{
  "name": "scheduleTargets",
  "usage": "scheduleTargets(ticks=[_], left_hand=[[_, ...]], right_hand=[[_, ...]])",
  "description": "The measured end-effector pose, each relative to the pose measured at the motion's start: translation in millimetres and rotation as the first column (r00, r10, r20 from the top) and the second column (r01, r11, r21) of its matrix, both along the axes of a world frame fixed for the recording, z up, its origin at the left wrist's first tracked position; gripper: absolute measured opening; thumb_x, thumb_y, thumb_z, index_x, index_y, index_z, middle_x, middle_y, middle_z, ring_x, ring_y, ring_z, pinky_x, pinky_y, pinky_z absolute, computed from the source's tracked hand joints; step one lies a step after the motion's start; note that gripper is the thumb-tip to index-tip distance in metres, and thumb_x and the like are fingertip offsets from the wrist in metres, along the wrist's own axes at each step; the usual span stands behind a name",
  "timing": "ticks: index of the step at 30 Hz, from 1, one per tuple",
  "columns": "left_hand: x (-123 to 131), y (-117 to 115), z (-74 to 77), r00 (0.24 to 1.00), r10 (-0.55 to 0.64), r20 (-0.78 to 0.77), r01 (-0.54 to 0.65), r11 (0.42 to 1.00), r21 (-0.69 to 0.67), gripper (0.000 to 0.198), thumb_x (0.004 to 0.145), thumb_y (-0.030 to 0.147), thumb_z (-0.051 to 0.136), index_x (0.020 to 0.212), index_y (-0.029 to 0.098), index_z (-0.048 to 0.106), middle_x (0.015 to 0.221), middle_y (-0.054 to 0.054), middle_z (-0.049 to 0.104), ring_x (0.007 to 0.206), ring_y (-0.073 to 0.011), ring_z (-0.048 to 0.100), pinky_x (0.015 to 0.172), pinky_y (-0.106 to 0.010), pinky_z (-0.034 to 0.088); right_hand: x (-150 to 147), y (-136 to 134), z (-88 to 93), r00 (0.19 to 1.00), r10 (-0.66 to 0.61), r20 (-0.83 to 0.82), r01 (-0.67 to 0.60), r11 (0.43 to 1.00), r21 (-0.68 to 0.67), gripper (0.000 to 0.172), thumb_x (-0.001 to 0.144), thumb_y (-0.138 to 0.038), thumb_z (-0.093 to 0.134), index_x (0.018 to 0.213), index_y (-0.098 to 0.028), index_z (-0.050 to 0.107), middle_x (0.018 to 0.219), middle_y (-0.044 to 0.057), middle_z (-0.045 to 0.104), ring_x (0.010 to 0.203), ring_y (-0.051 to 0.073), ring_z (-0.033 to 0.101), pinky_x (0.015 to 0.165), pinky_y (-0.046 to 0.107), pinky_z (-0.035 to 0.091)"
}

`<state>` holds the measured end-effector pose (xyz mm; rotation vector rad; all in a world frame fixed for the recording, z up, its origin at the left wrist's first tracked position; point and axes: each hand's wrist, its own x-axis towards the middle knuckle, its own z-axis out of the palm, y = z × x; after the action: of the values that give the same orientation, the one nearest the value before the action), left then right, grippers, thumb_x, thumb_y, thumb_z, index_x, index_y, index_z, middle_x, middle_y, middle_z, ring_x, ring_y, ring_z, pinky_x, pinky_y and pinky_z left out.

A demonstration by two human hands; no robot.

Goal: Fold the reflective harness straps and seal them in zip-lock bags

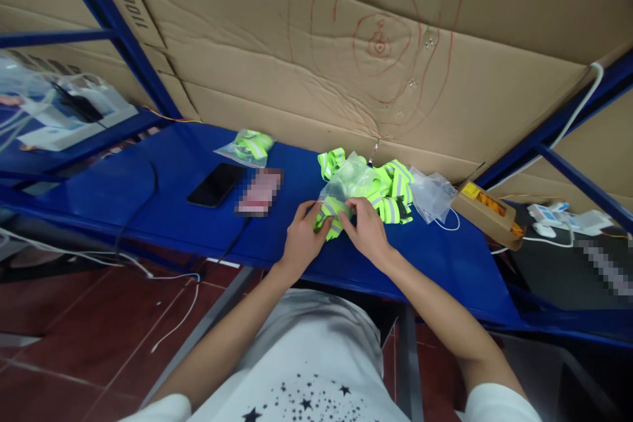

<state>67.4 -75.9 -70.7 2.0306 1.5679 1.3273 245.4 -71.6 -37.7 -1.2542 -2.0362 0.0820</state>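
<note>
Both hands meet at a folded neon yellow-green reflective strap (332, 212) near the middle of the shelf. Fingers of my left hand (302, 237) are curled round its left side. My right hand (368, 232) pinches the right side, thumb and fingers pressed together. A clear plastic bag (352, 175) reaches away from the strap; whether the strap lies inside it or under it is hard to tell. Just beyond, to the right, sits a loose pile of similar reflective straps (395, 188) with silver stripes and dark ends.
Back left on the blue shelf (148, 204) lies a bagged strap (253, 145). A black phone (216, 184) and a blurred pink item (261, 192) are left of my hands. Clear bags (432, 192) and a cardboard box (489, 214) stand right. A cardboard wall (247, 46) closes the back.
</note>
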Motion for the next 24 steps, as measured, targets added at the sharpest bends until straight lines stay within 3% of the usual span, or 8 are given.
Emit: scheduleTargets(ticks=[4, 10, 14, 17, 20, 24], left_hand=[[-4, 2, 0.0, 0.999, -0.038, 0.031, 0.038, 0.999, 0.008, 0.041, 0.094, 0.04, 0.061, 0.13, 0.021, 0.064, 0.129, -0.012, 0.062, 0.118, -0.0272, 0.063, 0.103, -0.039, 0.051], [-4, 1, -2.0, 0.984, -0.084, 0.154, 0.084, 0.996, 0.008, 0.042, 0.09, 0.041, 0.068, 0.126, 0.02, 0.068, 0.135, -0.013, 0.062, 0.125, -0.0287, 0.06, 0.112, -0.043, 0.046], [-6, 2, -3.6, 0.956, -0.122, 0.267, 0.136, 0.99, -0.036, 0.047, 0.086, 0.042, 0.073, 0.127, 0.02, 0.069, 0.137, -0.012, 0.062, 0.128, -0.0303, 0.059, 0.114, -0.046, 0.046], [-8, 3, -5.5, 0.909, -0.157, 0.387, 0.205, 0.975, -0.088, 0.059, 0.078, 0.046, 0.079, 0.13, 0.02, 0.067, 0.141, -0.013, 0.06, 0.123, -0.0307, 0.064, 0.102, -0.043, 0.057], [-10, 4, -7.2, 0.853, -0.144, 0.502, 0.236, 0.964, -0.125, 0.066, 0.074, 0.048, 0.082, 0.131, 0.019, 0.066, 0.143, -0.014, 0.059, 0.117, -0.0302, 0.067, 0.093, -0.04, 0.062], [-9, 5, -5.4, 0.788, -0.087, 0.61, 0.23, 0.96, -0.16, 0.073, 0.071, 0.047, 0.085, 0.134, 0.017, 0.063, 0.14, -0.015, 0.062, 0.114, -0.0305, 0.068, 0.097, -0.043, 0.06]], right_hand=[[3, 8, -7.7, 0.995, 0.057, -0.078, -0.063, 0.995, -0.072, 0.021, 0.1, -0.037, 0.053, 0.108, -0.019, 0.059, 0.096, 0.008, 0.065, 0.079, 0.02, 0.062, 0.074, 0.031, 0.05], [4, 13, -15.0, 0.989, 0.023, -0.144, -0.032, 0.997, -0.064, 0.017, 0.1, -0.033, 0.053, 0.106, -0.018, 0.06, 0.092, 0.005, 0.062, 0.072, 0.016, 0.06, 0.069, 0.029, 0.051], [5, 9, -13.5, 0.989, 0.093, -0.116, -0.098, 0.994, -0.037, 0.017, 0.101, -0.028, 0.052, 0.107, -0.02, 0.065, 0.101, 0.008, 0.066, 0.085, 0.018, 0.065, 0.079, 0.031, 0.054], [5, 7, -11.1, 0.988, 0.124, -0.095, -0.127, 0.992, -0.025, 0.021, 0.102, -0.027, 0.05, 0.114, -0.02, 0.065, 0.109, 0.01, 0.066, 0.098, 0.022, 0.066, 0.087, 0.034, 0.055], [3, 6, -8.1, 0.986, 0.161, -0.052, -0.161, 0.987, -0.006, 0.027, 0.1, -0.032, 0.054, 0.124, -0.02, 0.061, 0.116, 0.013, 0.064, 0.113, 0.026, 0.061, 0.099, 0.042, 0.052], [0, 3, -6.0, 0.978, 0.202, 0.046, -0.203, 0.979, 0.026, 0.046, 0.097, -0.037, 0.058, 0.139, -0.019, 0.049, 0.13, 0.017, 0.057, 0.127, 0.031, 0.052, 0.109, 0.052, 0.045]])
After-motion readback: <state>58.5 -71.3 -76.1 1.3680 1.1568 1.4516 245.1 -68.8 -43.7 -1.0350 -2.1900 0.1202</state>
